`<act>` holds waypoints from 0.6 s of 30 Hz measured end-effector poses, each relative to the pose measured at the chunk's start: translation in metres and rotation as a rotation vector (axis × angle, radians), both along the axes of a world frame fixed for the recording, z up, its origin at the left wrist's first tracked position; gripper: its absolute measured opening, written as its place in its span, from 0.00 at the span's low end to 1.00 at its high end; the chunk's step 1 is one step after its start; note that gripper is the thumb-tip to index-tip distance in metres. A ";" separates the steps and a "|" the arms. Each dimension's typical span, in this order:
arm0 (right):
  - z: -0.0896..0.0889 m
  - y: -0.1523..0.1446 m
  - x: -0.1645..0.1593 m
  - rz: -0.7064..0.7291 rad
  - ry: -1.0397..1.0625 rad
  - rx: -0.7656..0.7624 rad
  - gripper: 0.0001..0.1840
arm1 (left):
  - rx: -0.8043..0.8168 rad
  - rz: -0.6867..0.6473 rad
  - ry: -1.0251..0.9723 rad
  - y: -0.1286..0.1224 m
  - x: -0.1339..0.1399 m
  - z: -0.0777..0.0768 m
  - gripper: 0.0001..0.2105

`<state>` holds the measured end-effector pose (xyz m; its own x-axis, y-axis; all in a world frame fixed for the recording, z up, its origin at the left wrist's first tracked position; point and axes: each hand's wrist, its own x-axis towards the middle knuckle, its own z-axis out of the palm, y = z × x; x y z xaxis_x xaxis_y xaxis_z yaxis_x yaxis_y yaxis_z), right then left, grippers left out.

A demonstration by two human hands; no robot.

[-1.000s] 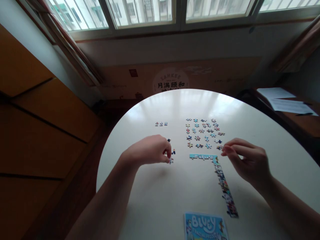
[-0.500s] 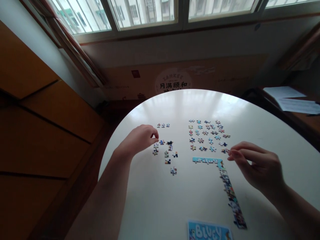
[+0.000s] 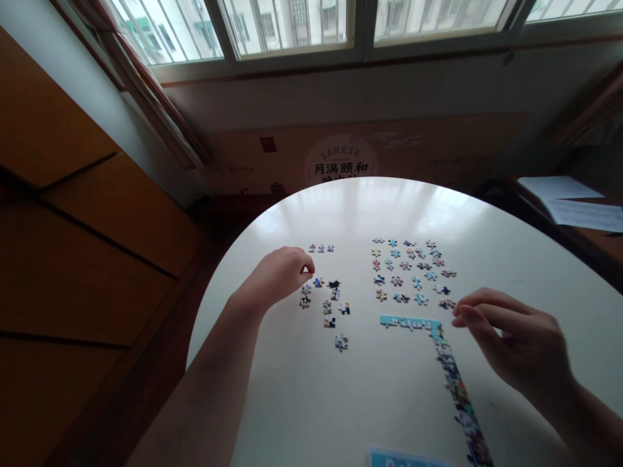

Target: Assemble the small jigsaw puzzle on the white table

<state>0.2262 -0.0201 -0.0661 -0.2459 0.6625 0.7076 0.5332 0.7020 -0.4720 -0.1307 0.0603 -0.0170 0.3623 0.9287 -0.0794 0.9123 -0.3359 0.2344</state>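
My left hand (image 3: 285,274) hovers by the left group of loose jigsaw pieces, thumb and forefinger pinched together. What the pinch holds, if anything, is hidden. Just beside those fingertips lies a blue and dark jigsaw piece (image 3: 318,283). On the right, my right hand (image 3: 518,337) is also closed in a pinch, its fingertips right at a dark jigsaw piece (image 3: 446,303); whether they grip anything does not show. Joined pieces form a corner of the puzzle: a light blue strip (image 3: 409,322) along the top and a multicoloured strip (image 3: 458,386) running down the right.
Several rows of loose jigsaw pieces (image 3: 405,266) lie above the joined strip. A blue printed card (image 3: 403,459) is cut off at the bottom edge. All rest on a white rounded table (image 3: 292,402). Papers (image 3: 579,201) lie on a surface at the right.
The view has tilted up slightly, so the table things sit lower and the blue card is more cut off. Both hands have barely moved relative to the pieces.
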 end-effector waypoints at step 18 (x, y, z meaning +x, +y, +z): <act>-0.002 0.001 -0.001 0.030 -0.006 -0.015 0.10 | 0.144 0.264 0.099 0.012 0.000 -0.021 0.16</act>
<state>0.2253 -0.0196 -0.0682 -0.2696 0.6655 0.6960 0.5148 0.7104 -0.4799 -0.1302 0.0725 -0.0380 0.1042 0.9939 0.0367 0.9884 -0.1076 0.1070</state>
